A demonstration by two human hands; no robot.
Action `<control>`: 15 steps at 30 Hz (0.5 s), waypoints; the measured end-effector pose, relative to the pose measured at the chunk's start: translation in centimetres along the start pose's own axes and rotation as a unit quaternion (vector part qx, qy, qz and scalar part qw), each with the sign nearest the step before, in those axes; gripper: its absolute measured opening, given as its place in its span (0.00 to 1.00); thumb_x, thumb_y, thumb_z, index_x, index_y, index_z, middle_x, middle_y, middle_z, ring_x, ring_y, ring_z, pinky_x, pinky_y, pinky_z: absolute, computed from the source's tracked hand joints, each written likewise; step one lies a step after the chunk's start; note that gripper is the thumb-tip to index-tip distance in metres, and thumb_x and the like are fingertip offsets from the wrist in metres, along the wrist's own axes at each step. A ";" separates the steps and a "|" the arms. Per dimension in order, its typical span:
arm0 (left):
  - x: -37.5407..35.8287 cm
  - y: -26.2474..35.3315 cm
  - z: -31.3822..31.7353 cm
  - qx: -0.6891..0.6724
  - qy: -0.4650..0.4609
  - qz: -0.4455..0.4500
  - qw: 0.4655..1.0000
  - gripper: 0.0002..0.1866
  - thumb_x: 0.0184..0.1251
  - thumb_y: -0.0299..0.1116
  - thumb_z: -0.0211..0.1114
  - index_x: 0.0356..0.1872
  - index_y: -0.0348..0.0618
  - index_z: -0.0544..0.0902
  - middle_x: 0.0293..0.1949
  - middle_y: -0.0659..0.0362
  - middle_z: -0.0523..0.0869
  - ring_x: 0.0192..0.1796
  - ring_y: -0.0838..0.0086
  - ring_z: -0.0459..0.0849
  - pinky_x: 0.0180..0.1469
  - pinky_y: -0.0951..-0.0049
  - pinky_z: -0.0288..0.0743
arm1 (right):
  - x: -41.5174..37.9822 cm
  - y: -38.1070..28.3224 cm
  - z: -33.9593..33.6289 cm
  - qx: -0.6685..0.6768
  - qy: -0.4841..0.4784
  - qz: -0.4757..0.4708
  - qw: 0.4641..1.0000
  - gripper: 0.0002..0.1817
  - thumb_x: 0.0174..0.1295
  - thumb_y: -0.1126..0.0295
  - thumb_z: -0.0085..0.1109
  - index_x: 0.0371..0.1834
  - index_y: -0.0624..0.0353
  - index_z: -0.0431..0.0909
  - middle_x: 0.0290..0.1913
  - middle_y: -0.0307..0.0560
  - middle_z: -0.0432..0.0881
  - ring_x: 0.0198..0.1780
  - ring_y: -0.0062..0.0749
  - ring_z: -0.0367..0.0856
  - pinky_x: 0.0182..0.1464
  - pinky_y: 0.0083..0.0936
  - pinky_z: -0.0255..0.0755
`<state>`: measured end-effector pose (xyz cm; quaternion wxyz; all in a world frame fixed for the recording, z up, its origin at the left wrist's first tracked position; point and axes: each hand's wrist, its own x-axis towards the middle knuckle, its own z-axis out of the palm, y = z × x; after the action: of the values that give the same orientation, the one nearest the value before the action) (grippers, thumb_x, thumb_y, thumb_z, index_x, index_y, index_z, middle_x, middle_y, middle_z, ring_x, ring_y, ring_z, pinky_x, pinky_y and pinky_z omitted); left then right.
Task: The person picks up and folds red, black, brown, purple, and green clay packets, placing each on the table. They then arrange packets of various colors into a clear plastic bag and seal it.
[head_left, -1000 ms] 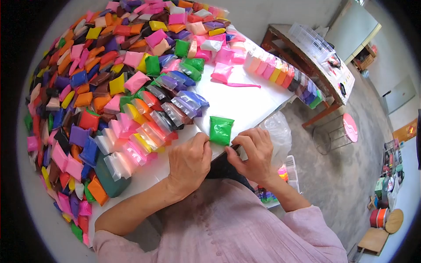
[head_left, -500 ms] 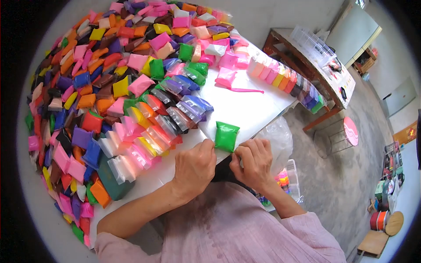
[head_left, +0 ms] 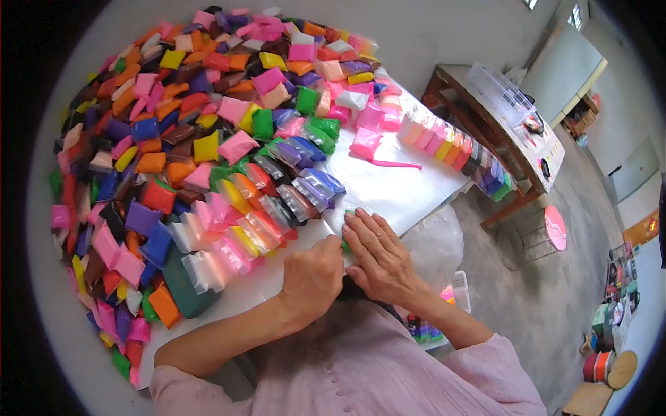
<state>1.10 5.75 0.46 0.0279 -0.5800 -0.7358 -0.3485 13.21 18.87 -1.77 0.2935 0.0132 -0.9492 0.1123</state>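
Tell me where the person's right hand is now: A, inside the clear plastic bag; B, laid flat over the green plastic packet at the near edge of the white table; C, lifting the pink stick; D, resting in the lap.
B: the right hand lies palm down on the green plastic packet, of which only slivers show, at the edge of the white table.

Your pink sleeve fills the lower frame; multicoloured packets cover the white table upper left.
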 end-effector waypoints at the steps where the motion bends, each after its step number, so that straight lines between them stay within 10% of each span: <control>1: -0.1 0.0 0.1 -0.002 0.013 -0.001 1.000 0.02 0.64 0.25 0.60 0.33 0.39 0.76 0.24 0.49 0.80 0.28 0.53 0.82 0.29 0.57 0.73 | 0.0 0.0 -0.2 0.006 -0.006 0.005 1.000 0.34 0.59 0.63 0.61 0.67 0.70 0.67 0.71 0.61 0.65 0.75 0.53 0.61 0.76 0.47 0.50; 8: -0.2 -0.1 0.5 0.021 0.031 0.023 0.999 0.01 0.62 0.24 0.57 0.33 0.39 0.73 0.24 0.51 0.80 0.26 0.55 0.82 0.27 0.59 0.74 | 0.0 0.1 -1.5 0.035 -0.025 0.016 0.999 0.30 0.66 0.62 0.56 0.67 0.68 0.67 0.70 0.60 0.67 0.73 0.52 0.62 0.74 0.47 0.53; 11: -0.6 -0.1 0.5 0.108 0.070 0.145 0.981 0.02 0.60 0.24 0.58 0.33 0.37 0.76 0.21 0.57 0.76 0.21 0.64 0.78 0.22 0.66 0.69 | -1.0 -0.2 -2.1 -0.016 0.136 0.066 0.988 0.25 0.65 0.64 0.59 0.61 0.69 0.72 0.57 0.60 0.79 0.58 0.50 0.78 0.60 0.43 0.69; 14: -0.3 0.2 -0.1 0.212 0.144 0.254 0.932 0.07 0.57 0.24 0.60 0.35 0.33 0.80 0.19 0.62 0.72 0.18 0.75 0.72 0.20 0.74 0.61 | -0.7 -3.3 -5.1 0.025 0.102 0.346 0.932 0.21 0.66 0.64 0.61 0.55 0.70 0.76 0.42 0.56 0.84 0.38 0.45 0.83 0.40 0.39 0.75; 15: -0.3 0.5 -0.3 0.232 0.146 0.273 0.922 0.08 0.56 0.24 0.61 0.36 0.31 0.80 0.19 0.63 0.71 0.18 0.77 0.71 0.20 0.75 0.60 | -0.8 -3.2 -4.6 0.014 0.124 0.304 0.945 0.25 0.66 0.60 0.62 0.55 0.72 0.74 0.34 0.55 0.84 0.27 0.42 0.82 0.29 0.36 0.73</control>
<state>1.51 5.35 0.79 0.3632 -0.6783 -0.5967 -0.2279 16.72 16.70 2.12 0.3610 -0.2854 -0.8626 0.2103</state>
